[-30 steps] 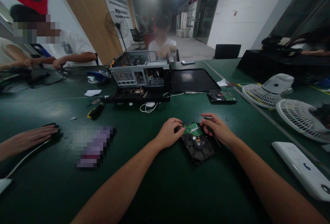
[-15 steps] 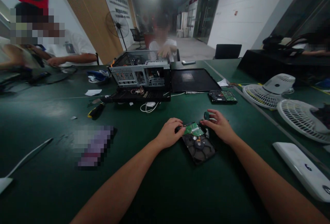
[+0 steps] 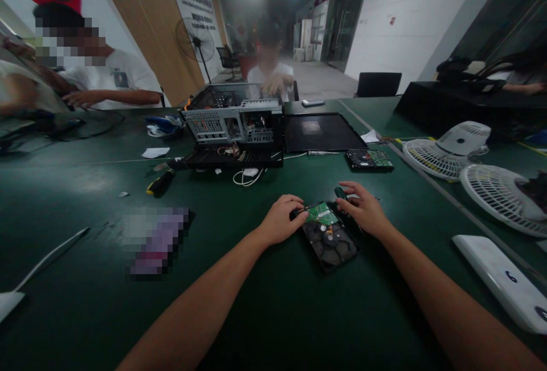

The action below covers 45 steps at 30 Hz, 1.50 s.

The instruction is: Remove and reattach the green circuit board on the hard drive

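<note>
A hard drive (image 3: 331, 243) lies on the green table with its green circuit board facing up. At its upper left corner, my left hand (image 3: 284, 220) is closed, thumb and fingers pinching a small black piece (image 3: 294, 213) whose kind I cannot make out. My right hand (image 3: 363, 208) is beside the drive's upper right edge. Between its thumb and fingers is a slim green-handled tool (image 3: 341, 193), mostly covered by the fingers; its tip cannot be seen clearly.
Beyond the hands stands an opened computer case (image 3: 233, 129), its black side panel (image 3: 320, 131) lying alongside. A second hard drive (image 3: 370, 159), white fan parts (image 3: 459, 149) and a white cover (image 3: 499, 280) lie right. Leftward are a yellow-black screwdriver (image 3: 160, 183) and a blurred purple object (image 3: 160, 243). Other people sit across.
My right hand has turned the green-handled tool, which now slants down toward the palm instead of showing its rounded end. My left hand and the hard drive have hardly moved.
</note>
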Each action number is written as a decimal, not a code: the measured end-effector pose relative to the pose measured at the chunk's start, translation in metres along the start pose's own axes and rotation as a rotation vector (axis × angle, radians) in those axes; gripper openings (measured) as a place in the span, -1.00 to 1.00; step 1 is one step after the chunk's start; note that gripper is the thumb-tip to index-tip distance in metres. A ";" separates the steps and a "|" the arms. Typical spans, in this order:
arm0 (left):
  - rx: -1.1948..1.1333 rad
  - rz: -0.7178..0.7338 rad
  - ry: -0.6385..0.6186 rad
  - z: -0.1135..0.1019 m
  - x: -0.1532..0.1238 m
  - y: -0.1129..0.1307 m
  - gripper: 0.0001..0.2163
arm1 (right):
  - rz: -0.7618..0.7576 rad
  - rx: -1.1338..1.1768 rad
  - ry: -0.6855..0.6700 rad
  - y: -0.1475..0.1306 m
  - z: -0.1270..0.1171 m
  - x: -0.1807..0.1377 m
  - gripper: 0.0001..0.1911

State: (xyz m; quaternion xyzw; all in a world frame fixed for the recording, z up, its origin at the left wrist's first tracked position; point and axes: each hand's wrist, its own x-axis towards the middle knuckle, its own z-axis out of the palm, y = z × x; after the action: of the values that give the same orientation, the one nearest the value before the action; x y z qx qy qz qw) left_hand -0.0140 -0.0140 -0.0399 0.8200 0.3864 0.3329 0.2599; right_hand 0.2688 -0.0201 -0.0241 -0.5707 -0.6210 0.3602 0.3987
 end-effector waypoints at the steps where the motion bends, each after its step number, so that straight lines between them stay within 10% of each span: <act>1: 0.000 0.001 0.000 0.000 0.000 0.000 -0.86 | 0.005 0.005 -0.008 -0.001 0.000 0.000 -0.36; 13: -0.030 -0.040 0.013 -0.002 0.003 0.002 -0.74 | -0.134 -0.160 0.165 -0.015 -0.008 -0.003 -0.49; 21: -0.085 -0.101 0.111 -0.002 0.004 0.001 -0.79 | -0.306 -0.089 0.534 -0.035 -0.006 -0.013 -0.45; 45: -0.052 0.082 -0.071 -0.007 -0.001 0.011 -0.76 | -0.628 -0.349 0.511 -0.033 0.003 -0.017 -0.52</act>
State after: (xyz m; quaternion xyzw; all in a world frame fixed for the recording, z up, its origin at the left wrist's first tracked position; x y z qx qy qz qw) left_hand -0.0148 -0.0198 -0.0286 0.8394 0.3342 0.3239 0.2808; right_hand 0.2525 -0.0399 0.0028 -0.4837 -0.6973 -0.0416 0.5273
